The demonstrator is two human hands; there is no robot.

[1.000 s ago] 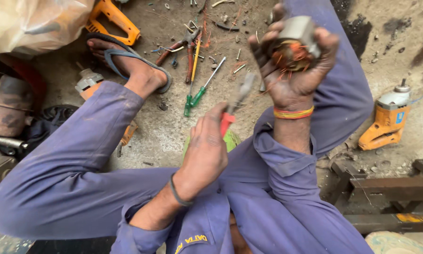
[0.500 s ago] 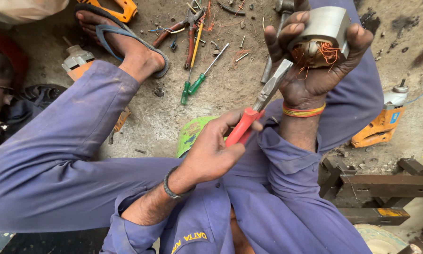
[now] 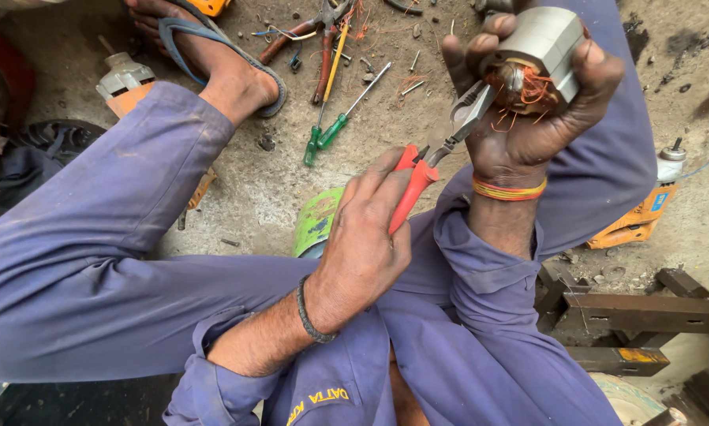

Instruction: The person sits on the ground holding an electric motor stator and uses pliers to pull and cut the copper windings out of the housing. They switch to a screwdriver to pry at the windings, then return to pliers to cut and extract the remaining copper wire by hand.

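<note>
The right hand (image 3: 528, 118) grips a grey stator (image 3: 545, 49) raised above the knee, copper windings (image 3: 524, 87) facing down; the left hand (image 3: 366, 237) is closed on the red handles of the pliers (image 3: 441, 150). A second ago the pliers lay well below the stator; half a second ago they were rising; now their steel tips sit at the frayed wire on the stator's open end, seemingly touching it, so the work looks to have moved from reaching to gripping or cutting the winding. On the floor (image 3: 236, 197) beyond lie green screwdrivers (image 3: 327, 134) and an orange drill (image 3: 646, 213).
</note>
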